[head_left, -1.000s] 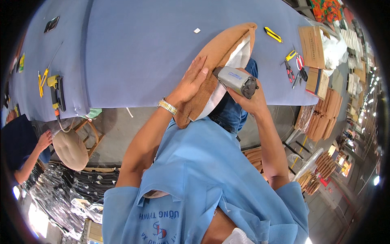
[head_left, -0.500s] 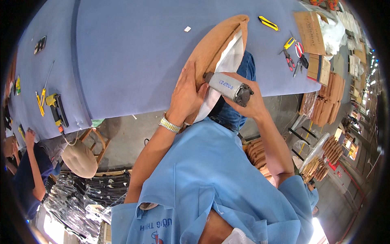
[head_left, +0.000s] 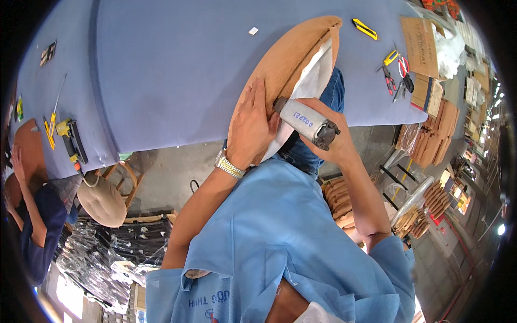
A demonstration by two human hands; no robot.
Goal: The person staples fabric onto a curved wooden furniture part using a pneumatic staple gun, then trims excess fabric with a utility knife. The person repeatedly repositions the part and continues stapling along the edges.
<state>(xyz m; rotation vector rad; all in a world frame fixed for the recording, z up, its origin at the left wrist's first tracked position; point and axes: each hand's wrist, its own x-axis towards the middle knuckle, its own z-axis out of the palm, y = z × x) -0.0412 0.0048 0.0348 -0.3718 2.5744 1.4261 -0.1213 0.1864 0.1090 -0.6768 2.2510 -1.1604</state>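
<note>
A curved brown upholstered cushion (head_left: 280,56) with a white underside (head_left: 312,72) stands tilted over the near edge of the table, against a leg in blue jeans. My left hand (head_left: 252,126), a metal watch on its wrist, holds the cushion, fingers long against the brown fabric and thumb toward the seam. My right hand (head_left: 334,129) is closed round a grey staple gun (head_left: 302,117). The tool's dark nose meets the fold of the brown cover, close to my left thumb. The grip is mostly hidden behind the tool body.
On the blue table (head_left: 161,81) lie a yellow cutter (head_left: 365,29), pliers (head_left: 389,79) and another staple gun (head_left: 71,141). A cardboard box (head_left: 419,46) stands at the right, above stacked brown pieces (head_left: 441,124). A co-worker's arm (head_left: 33,212) is at far left.
The view has shifted slightly; my hands, the cushion and the staple gun keep nearly the same positions together. At far left, a brown panel has come into view by the co-worker's hand.
</note>
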